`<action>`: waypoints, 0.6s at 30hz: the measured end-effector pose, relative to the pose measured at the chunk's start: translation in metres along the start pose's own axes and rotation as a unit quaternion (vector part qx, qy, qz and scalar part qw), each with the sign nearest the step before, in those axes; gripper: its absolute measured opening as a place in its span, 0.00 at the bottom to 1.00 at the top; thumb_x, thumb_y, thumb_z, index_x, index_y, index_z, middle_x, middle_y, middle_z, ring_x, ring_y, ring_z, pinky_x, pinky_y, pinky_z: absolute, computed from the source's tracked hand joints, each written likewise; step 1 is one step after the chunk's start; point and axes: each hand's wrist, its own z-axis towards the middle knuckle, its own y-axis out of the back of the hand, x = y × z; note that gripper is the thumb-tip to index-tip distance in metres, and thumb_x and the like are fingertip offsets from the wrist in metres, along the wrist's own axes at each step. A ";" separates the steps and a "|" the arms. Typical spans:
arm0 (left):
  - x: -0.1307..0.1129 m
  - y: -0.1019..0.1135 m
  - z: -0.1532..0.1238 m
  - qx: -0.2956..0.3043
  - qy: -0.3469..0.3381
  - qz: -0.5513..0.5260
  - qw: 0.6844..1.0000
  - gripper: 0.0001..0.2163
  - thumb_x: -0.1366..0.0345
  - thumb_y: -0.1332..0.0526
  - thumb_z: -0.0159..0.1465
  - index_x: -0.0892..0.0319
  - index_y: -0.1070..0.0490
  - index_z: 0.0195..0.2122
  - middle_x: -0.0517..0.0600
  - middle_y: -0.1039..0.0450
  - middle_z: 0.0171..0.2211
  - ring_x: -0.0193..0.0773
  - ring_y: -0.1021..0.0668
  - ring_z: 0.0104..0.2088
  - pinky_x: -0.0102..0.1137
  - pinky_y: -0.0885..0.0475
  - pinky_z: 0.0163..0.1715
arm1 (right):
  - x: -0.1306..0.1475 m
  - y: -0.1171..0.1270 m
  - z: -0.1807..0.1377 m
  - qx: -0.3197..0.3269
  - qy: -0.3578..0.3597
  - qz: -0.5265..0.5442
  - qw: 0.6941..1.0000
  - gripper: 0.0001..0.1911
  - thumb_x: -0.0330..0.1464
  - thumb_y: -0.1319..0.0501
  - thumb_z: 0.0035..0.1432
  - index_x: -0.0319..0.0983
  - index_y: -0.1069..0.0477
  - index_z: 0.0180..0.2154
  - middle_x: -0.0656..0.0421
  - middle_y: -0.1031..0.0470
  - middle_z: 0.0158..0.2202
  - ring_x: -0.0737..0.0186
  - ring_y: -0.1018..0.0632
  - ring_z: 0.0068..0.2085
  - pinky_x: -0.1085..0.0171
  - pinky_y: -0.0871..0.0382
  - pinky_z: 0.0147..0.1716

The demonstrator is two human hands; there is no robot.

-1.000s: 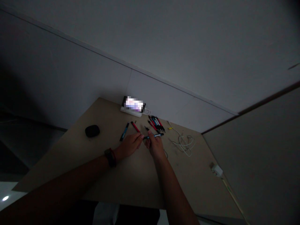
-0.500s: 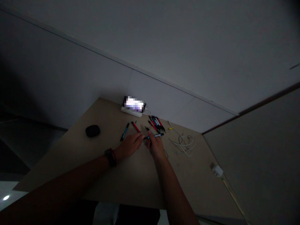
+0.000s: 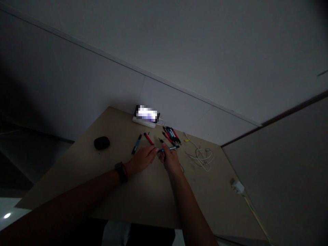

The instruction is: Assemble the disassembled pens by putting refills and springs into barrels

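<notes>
In the head view my right hand [image 3: 170, 160] is closed round a blue pen [image 3: 169, 149] with dark ends, thumb on top, the pen lying nearly level. My left hand [image 3: 143, 158] has its fingers pressed together at the pen's left end. Whether they pinch the pen's tip or some small part is too dark to tell. A dark pointed piece [image 3: 160, 140] shows just above my right thumb. Beyond my left hand lies a red pen [image 3: 148, 138], and a blue pen [image 3: 136, 143] rests left of it. Several red, blue and black pens [image 3: 172, 136] lie bunched behind my right hand.
A lit phone [image 3: 146, 113] leans on a white base [image 3: 144, 122] by the wall. A black rounded case [image 3: 101, 143] sits at the left. To the right are a coiled white cable [image 3: 201, 157] and a white plug [image 3: 237, 187] near the table's [image 3: 205, 205] right edge.
</notes>
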 end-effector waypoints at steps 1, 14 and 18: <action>0.000 0.000 0.000 0.000 0.000 0.002 1.000 0.20 0.53 0.53 0.74 0.56 0.38 0.26 0.44 0.34 0.20 0.35 0.30 0.24 0.32 0.38 0.28 | 0.000 0.000 0.000 -0.002 -0.002 0.003 1.000 0.32 0.54 0.38 0.60 0.43 0.41 0.13 0.65 0.43 0.10 0.69 0.38 0.15 0.64 0.45 0.18; 0.007 -0.006 0.003 0.044 0.039 -0.078 0.995 0.25 0.45 0.57 0.72 0.56 0.41 0.25 0.45 0.38 0.19 0.33 0.34 0.21 0.30 0.39 0.22 | 0.007 -0.005 -0.006 0.006 0.027 0.041 0.999 0.29 0.55 0.37 0.58 0.43 0.42 0.19 0.68 0.47 0.14 0.71 0.45 0.16 0.66 0.52 0.15; 0.010 -0.006 0.005 0.079 0.072 -0.122 0.987 0.28 0.41 0.59 0.71 0.56 0.41 0.23 0.44 0.40 0.17 0.32 0.35 0.18 0.29 0.38 0.21 | 0.010 -0.005 -0.008 -0.001 0.035 0.039 0.999 0.29 0.55 0.37 0.58 0.44 0.43 0.19 0.68 0.48 0.14 0.71 0.45 0.16 0.66 0.52 0.15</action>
